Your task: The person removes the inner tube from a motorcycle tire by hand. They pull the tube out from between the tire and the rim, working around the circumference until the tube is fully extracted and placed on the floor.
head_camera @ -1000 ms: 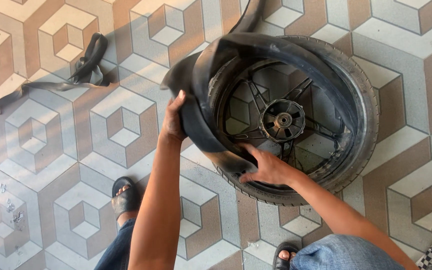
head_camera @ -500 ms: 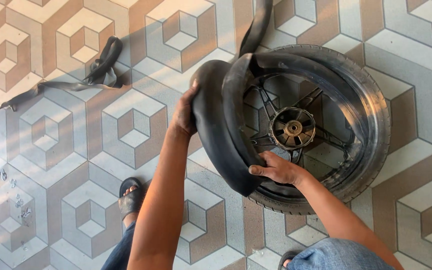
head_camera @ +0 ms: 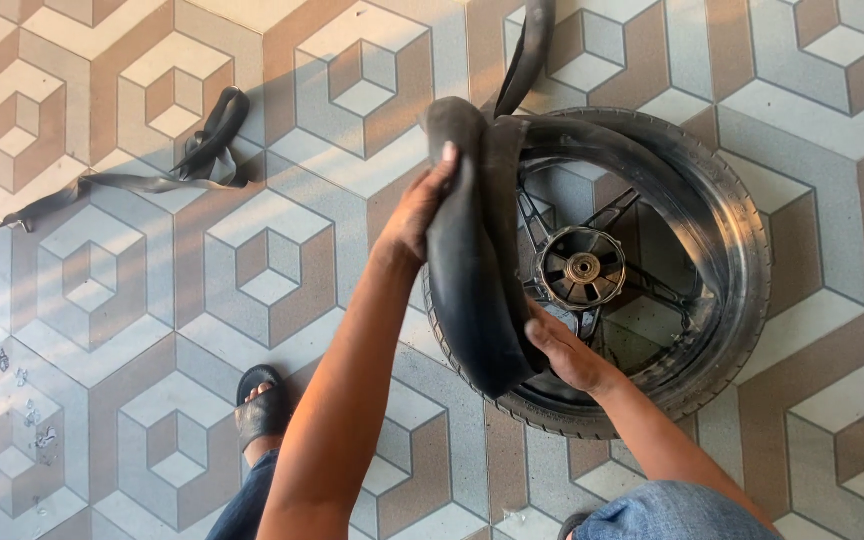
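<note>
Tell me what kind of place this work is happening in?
Probably an informal tyre-repair spot on a tiled floor, perhaps a shopfront or porch. A motorcycle wheel lies flat on the patterned tiles, both hands work a black inner tube at its rim, and a limp spare tube lies nearby.

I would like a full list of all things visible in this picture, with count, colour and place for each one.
wheel with tyre: one, black, lying flat on the floor at the right.
hub: one, dark metal with a brass-coloured centre, in the middle of the wheel.
inner tube: one, black, limp, draped over the wheel's left edge, one end running up out of view.
loose rubber tube: one, black, flattened, on the floor at the upper left.
tiled floor: brown, grey and cream cube pattern, under everything.
sandalled foot: one, black sandal, bottom centre-left.
left hand: gripping the inner tube's upper left part.
right hand: pressing the inner tube near the wheel's lower rim.
</note>
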